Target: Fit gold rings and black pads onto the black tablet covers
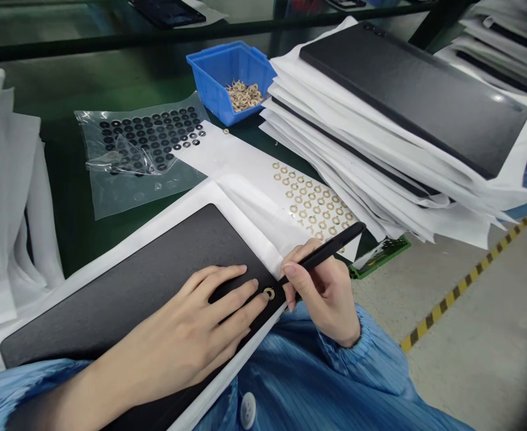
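Note:
A flat black panel (124, 287), like a device's back cover, lies on white sheet material in front of me. My left hand (200, 329) rests across it palm down, fingers stretched out, with a fingertip against a small gold ring (269, 293) near the panel's right corner. In my right hand (324, 290) is a slim black tool that looks like tweezers (335, 244), pinched between thumb and fingers. Its lower end points to the panel beside the ring; the tip is hard to make out.
Behind the panel lie a white sheet of gold rings (241, 152) and a clear bag with black rings (147, 194). A blue bin (209, 90) holds loose tan pieces. Stacked panels between white sheets (407, 90) rise at right; more white sheets (7, 209) stand at left.

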The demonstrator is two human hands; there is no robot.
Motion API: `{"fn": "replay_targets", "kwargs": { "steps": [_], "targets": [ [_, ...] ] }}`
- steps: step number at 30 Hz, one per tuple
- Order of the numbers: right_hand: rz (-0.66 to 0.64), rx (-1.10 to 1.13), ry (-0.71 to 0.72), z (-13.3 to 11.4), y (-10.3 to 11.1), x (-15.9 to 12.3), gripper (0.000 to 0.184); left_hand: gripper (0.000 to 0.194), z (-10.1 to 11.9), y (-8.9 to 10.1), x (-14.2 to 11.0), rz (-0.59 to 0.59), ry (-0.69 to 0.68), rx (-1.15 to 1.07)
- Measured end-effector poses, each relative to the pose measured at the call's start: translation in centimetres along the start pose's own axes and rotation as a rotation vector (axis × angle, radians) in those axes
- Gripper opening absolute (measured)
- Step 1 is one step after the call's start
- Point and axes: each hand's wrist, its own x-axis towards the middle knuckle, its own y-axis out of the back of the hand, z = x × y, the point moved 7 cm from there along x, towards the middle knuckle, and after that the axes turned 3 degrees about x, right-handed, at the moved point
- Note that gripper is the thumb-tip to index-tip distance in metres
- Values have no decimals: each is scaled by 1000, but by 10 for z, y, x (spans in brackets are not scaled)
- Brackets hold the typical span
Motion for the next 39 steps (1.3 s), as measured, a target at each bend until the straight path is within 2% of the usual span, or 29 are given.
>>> {"fn": "replay_targets", "kwargs": {
  "steps": [7, 14, 20, 25, 32, 36, 39],
  "targets": [
    [12, 131, 100, -2, 1, -6, 6, 39, 2, -12, 0, -73, 54, 81],
    [3, 110, 94, -4, 3, -8, 9, 34, -1, -8, 0, -26, 117, 74],
    [8, 83, 109, -3, 2, -11, 14, 36, -2, -10, -1, -62, 112, 57],
    [17, 50, 134, -2, 2, -11, 16, 33, -2, -10, -1, -48, 116, 37],
    [-27, 138, 163, -3, 1, -16, 8, 30, -6, -6, 2, 20, 187, -26],
    [17, 204, 186, -21, 7, -4, 9, 29, -6, -5, 2, 13, 169, -20],
    [50, -70, 327, -54, 14, 33, 10, 31, -6, -5, 1, -1, 161, -30]
  ]
}}
